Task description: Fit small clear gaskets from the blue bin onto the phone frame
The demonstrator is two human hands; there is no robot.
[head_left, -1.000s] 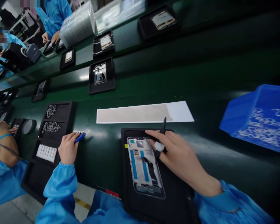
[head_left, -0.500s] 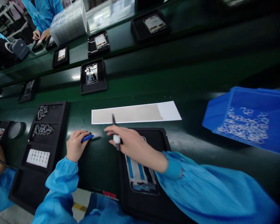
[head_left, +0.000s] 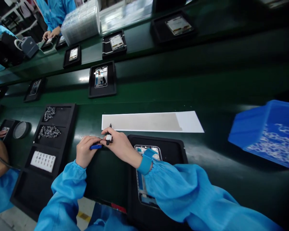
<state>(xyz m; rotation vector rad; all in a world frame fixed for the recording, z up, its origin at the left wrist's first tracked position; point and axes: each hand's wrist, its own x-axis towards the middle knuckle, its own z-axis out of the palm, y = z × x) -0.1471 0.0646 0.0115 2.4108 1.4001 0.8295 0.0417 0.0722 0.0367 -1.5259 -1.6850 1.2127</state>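
My left hand [head_left: 86, 150] is closed around a short blue stick-shaped object [head_left: 95, 146], its exact kind unclear. Fingertips of my right hand [head_left: 119, 142] meet those of the left, and a tiny dark piece between them is too small to name. Gripped in the right hand is a slim dark tool with a white band [head_left: 109, 138], its thin end pointing away from me. Below my right forearm lies a phone frame [head_left: 140, 184] in a black tray [head_left: 172, 150]; the sleeve hides part of it. Just beyond my hands is a white-edged beige sheet [head_left: 144, 122].
On the left stands a black compartment tray [head_left: 67, 128] with small dark parts and a white card [head_left: 42, 161]. A blue bin [head_left: 250, 128] of white rings sits right. Phone trays [head_left: 112, 93] line the green bench beyond; co-workers' hands [head_left: 51, 33] show far left and left.
My right hand has moved left and nearer to me, from apart to touching my left fingertips. The dark tool is now tilted differently. The view has shifted slightly.
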